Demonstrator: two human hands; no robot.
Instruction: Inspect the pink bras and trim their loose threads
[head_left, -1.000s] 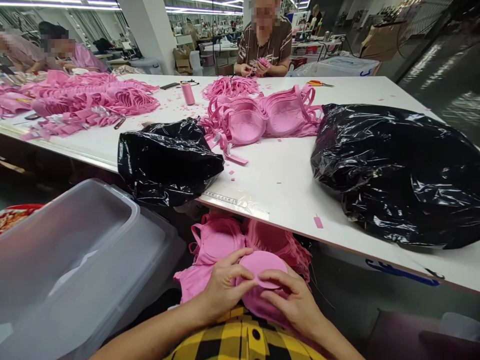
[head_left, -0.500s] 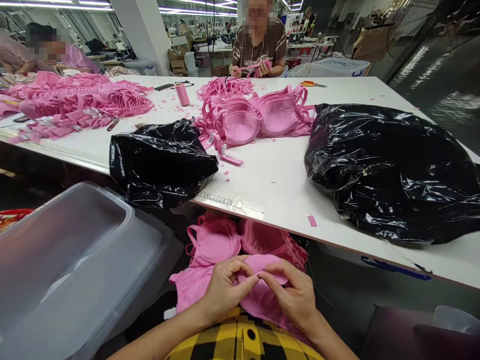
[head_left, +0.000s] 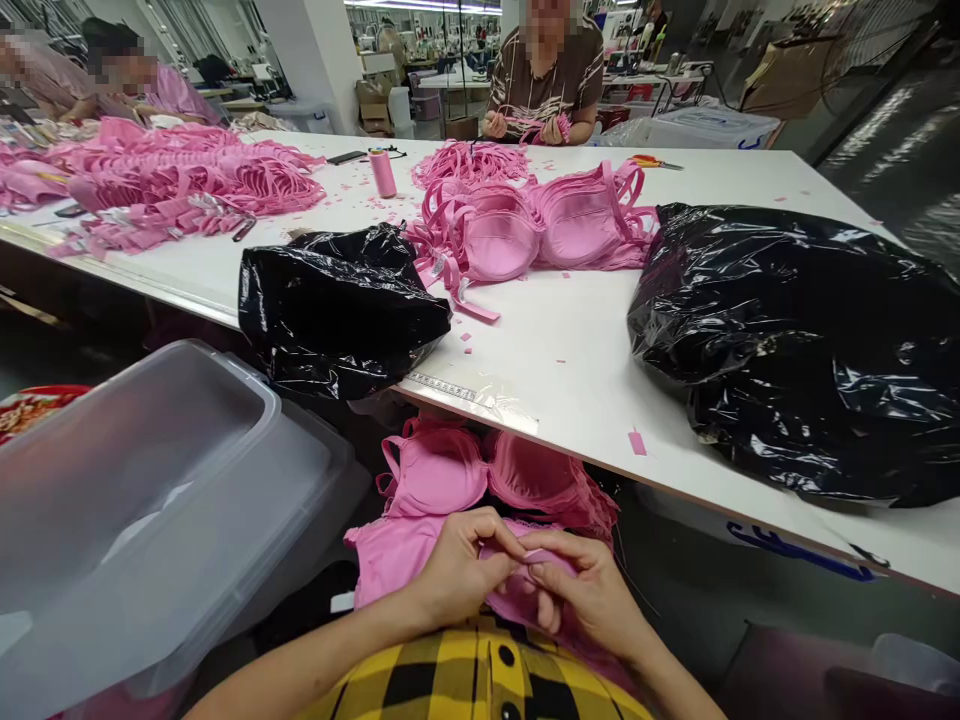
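Both my hands meet low in my lap over a pink bra (head_left: pixel 397 555). My left hand (head_left: pixel 457 570) pinches its cup edge with fingers curled. My right hand (head_left: pixel 592 595) is closed on a round pink pad (head_left: pixel 525 590), which is mostly tucked into the cup. More pink bras (head_left: pixel 480 475) are piled in my lap just under the white table's edge (head_left: pixel 570 400).
On the table lie a small black plastic bag (head_left: pixel 337 305), a large one (head_left: pixel 802 340), stacked pink bras (head_left: pixel 525 225), pink strap piles (head_left: pixel 187 180) and a thread spool (head_left: pixel 383 172). A clear plastic bin (head_left: pixel 142 500) stands at my left. Other people work at the far side.
The round pad lay flat and exposed on the cup a second ago. It has since gone down into the cup, and my fingers have closed together over it.
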